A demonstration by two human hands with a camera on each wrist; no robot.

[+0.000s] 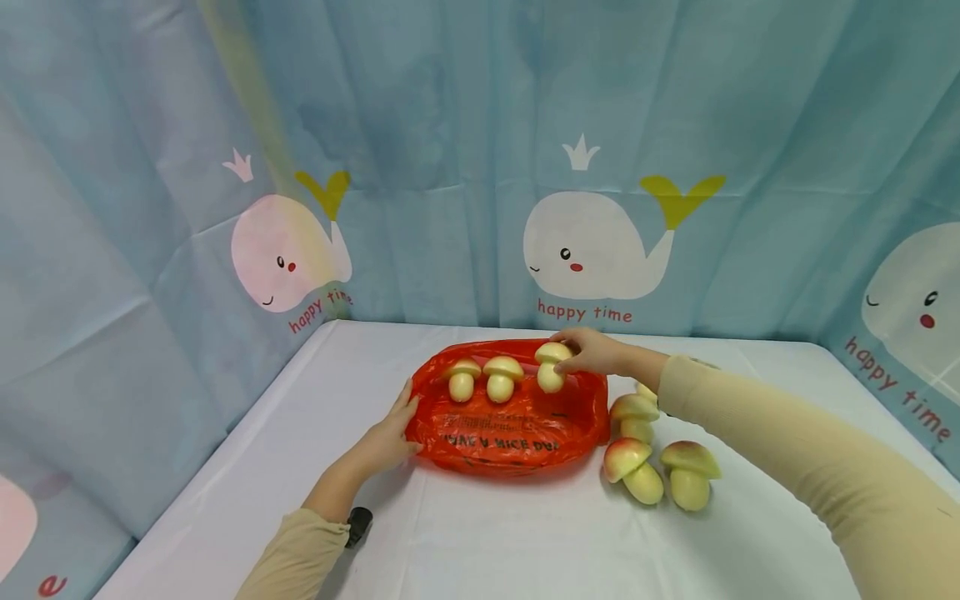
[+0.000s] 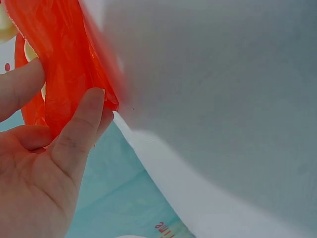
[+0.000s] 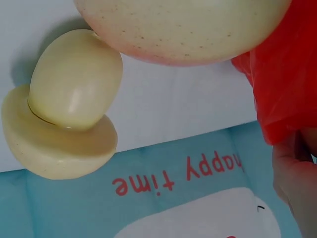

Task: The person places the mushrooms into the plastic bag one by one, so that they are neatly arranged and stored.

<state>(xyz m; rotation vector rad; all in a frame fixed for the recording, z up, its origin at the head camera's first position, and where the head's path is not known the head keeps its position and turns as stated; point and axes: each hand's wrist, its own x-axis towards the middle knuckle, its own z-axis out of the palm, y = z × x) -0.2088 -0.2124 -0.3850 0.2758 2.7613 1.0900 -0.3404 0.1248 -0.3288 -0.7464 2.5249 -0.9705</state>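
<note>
In the head view, the left hand [image 1: 382,435] holds the left edge of a red plastic bag [image 1: 487,427], its fingers spread along that edge. Opposite it, the right hand [image 1: 597,353] grips a pale mushroom [image 1: 551,382] at the bag's open top; whether it touches the plastic, I cannot tell. Between the hands, two mushrooms [image 1: 501,382] sit side by side in the bag. Nearer the person than the right hand, by its forearm, loose mushrooms [image 1: 690,477] lie on the white table [image 1: 517,537], one partly hidden by the sleeve [image 1: 772,433].

In the left wrist view, the bag's red film passes between the left hand's digits, pinched there.

In the right wrist view, red plastic covers part of the right hand, and its grip is out of sight; well apart from it lies a mushroom, a larger-looking cap [image 3: 183,29] beside that.
</note>
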